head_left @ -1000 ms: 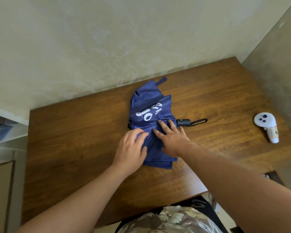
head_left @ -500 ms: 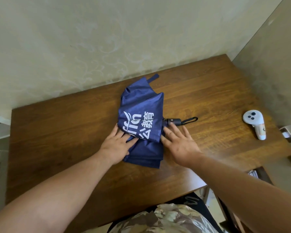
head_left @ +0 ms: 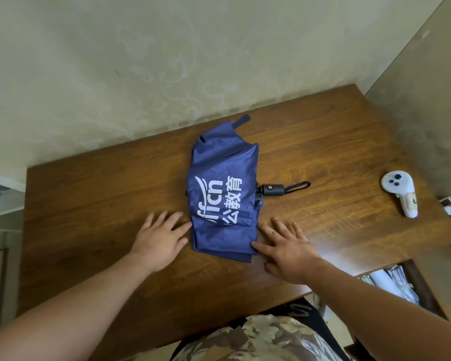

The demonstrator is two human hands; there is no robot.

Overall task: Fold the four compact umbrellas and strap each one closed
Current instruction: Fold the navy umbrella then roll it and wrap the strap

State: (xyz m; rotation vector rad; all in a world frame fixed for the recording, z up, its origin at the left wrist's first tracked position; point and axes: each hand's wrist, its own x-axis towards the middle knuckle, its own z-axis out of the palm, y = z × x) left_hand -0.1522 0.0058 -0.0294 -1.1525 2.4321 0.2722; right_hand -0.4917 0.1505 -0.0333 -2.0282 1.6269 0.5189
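I see the blue umbrella [head_left: 223, 194] lying flat mid-bench [head_left: 89, 204], printed panel now fully smoothed. My left hand [head_left: 158, 238] has slid off its left edge, right hand [head_left: 287, 246] off its right; all fingers released, spread, grasping nothing.

one blue umbrella [head_left: 223, 194], two hands [head_left: 158, 239] [head_left: 288, 250], one white controller [head_left: 401, 194], one table [head_left: 89, 204]

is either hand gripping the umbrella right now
No, the left hand and right hand lie flat on the table beside the umbrella.
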